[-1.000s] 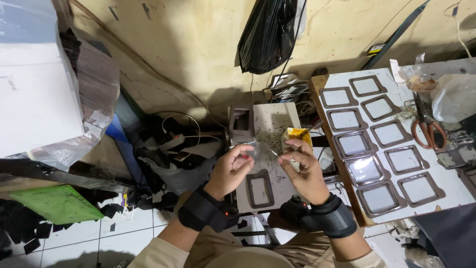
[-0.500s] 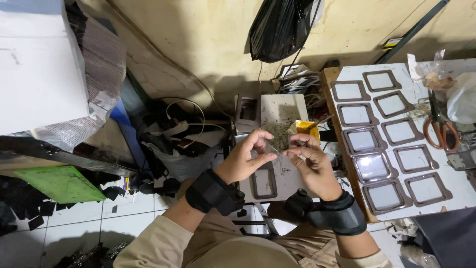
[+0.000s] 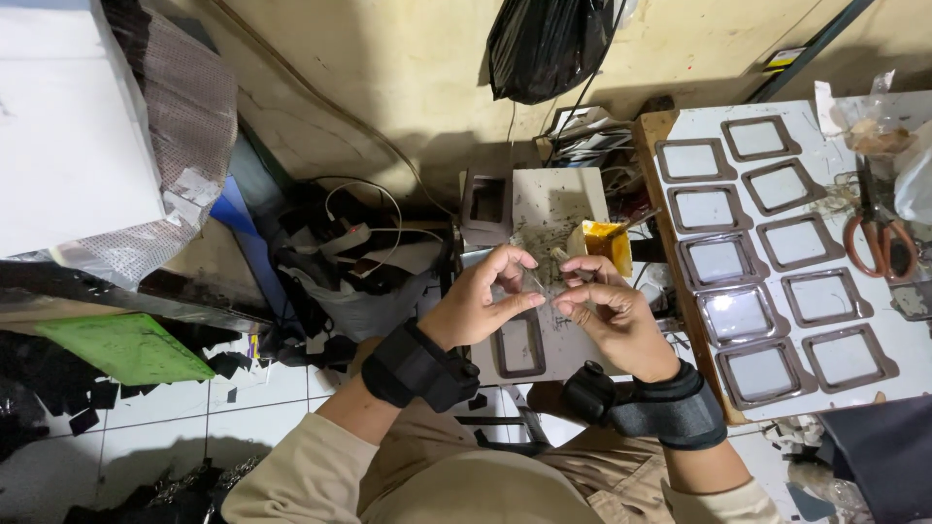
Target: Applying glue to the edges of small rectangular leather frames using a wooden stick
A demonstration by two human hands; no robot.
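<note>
Pinching clear film (image 3: 540, 281), both hands (image 3: 482, 301) (image 3: 607, 311).

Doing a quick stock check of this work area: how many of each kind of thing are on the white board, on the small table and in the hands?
Dark frames on the white board: 10
Dark frames on the small table: 2
Orange-handled scissors: 1
Yellow pot: 1
Thin piece pinched by left hand and right hand: 1
Total: 15
</note>
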